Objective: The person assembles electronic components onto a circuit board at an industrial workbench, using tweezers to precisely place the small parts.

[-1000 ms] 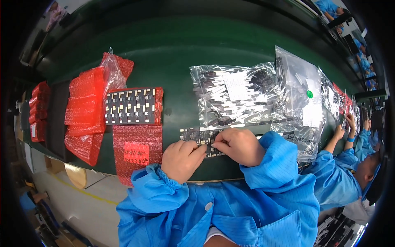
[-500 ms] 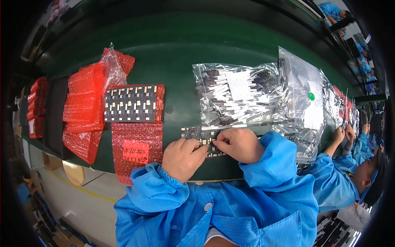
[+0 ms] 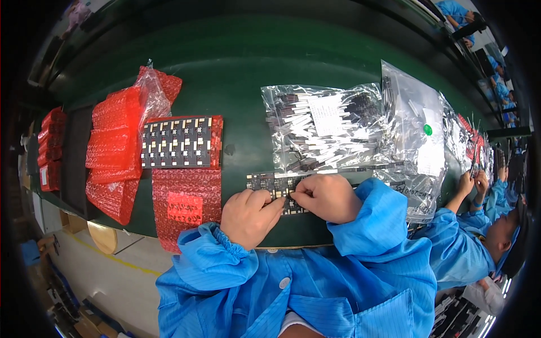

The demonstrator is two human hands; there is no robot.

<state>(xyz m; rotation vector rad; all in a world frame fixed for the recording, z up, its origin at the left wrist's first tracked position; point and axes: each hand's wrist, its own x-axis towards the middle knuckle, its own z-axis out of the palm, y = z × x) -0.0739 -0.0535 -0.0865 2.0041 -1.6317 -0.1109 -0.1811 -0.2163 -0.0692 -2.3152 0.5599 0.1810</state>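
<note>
A dark circuit board panel with small pale parts lies on the green table in front of me, partly covered by my fingers. My left hand rests at its near left side, fingers bent and closed against the board's edge. From the right, my right hand reaches over the panel, thumb and forefinger pinched together at its middle. Whatever sits between those fingertips is too small to make out. Just beyond the panel lies a clear bag full of dark and white strip-like pieces.
Left of the panel, a stack of similar boards sits on red bubble wrap. More red bubble bags and a black tray stand farther left. Another clear bag with a green sticker lies right. A co-worker's hands work beyond it.
Both hands keep nearly the same place on the board. The view shifts very slightly; at the right, the co-worker's hands move a little.
</note>
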